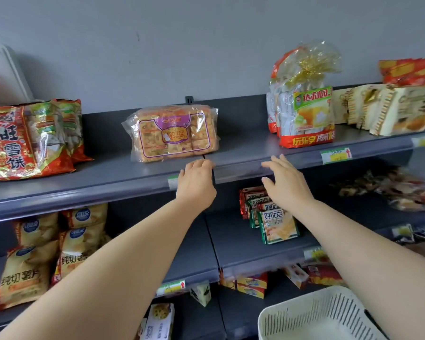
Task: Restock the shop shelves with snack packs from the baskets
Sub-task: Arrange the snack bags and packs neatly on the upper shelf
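Left hand empty, biscuit pack lengthwise along shelf

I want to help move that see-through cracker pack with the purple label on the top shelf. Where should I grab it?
Probably by its two short ends, one hand on each, coming from the front. The cracker pack stands facing out, wide, with bare shelf on both sides, so the ends are free. The left hand and right hand hold nothing.

light: even, soft, bright | shadows: faint under shelves | blur: slight, right edge | distortion: wide-angle bowing
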The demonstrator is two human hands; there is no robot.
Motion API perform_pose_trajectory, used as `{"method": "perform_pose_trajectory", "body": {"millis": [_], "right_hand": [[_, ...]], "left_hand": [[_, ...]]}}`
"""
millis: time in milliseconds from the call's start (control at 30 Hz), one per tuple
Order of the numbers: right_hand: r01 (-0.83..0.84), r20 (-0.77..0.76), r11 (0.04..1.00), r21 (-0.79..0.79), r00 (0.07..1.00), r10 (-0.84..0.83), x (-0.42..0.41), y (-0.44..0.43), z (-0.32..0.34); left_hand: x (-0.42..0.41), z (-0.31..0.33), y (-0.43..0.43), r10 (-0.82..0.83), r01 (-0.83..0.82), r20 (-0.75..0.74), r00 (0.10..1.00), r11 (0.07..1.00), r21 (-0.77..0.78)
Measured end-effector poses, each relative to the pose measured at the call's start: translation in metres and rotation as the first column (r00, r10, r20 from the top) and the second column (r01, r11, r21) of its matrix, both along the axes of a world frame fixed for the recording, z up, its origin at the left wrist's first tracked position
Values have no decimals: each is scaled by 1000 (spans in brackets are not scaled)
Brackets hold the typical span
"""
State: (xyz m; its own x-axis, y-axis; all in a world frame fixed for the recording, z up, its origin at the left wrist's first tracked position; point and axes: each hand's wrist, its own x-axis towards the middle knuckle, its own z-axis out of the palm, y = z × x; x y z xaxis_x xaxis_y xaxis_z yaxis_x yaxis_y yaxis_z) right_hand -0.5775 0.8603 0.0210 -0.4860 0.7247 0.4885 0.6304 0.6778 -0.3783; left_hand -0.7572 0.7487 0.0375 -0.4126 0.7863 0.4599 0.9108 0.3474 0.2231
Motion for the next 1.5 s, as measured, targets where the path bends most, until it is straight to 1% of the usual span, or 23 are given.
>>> {"method": "perform_pose_trajectory", "body": {"millis": [133, 300, 433, 567, 700, 833, 1000, 1100, 1267, 1400, 1500], "right_hand": [[58, 68, 997, -49, 996, -55, 46, -14, -5], [108, 122, 991, -75, 988, -98, 92, -13, 9], [107, 91, 993, -44, 991, -103, 131, 4, 24], [81, 69, 996, -47, 995, -78, 177, 42, 29], [27, 78, 995, -93, 997, -19, 225, 86, 30], [-17, 61, 990, -139, 998, 25, 255, 138, 37], [-104, -1, 976, -191, 994, 106, 248, 179, 40], [-138, -32, 972, -188, 990, 134, 228, 194, 39], [-167, -26, 968, -190, 986, 165, 193, 214, 49], [-170, -70, 971, -169, 985, 161, 179, 233, 63], [-173, -86, 965, -197, 984, 158, 171, 249, 65]], "left_hand": [[33, -12, 0, -46, 47, 80, 996, 999, -7], [76, 4, 9, -54, 54, 170, 984, 999, 7], [108, 20, 29, -55, 53, 157, 986, 998, 20], [152, 34, 64, -4, -2, 161, 987, 999, 40], [199, 38, 102, 94, -99, 149, 984, 995, 29], [228, 40, 136, 192, -208, 230, 954, 977, 46], [229, 39, 159, 269, -277, 209, 940, 961, 12], [219, 44, 174, 291, -308, 267, 919, 951, 24], [195, 53, 206, 269, -316, 347, 898, 945, 85], [184, 59, 229, 246, -307, 364, 898, 944, 118], [175, 60, 244, 225, -305, 445, 867, 945, 117]]}}
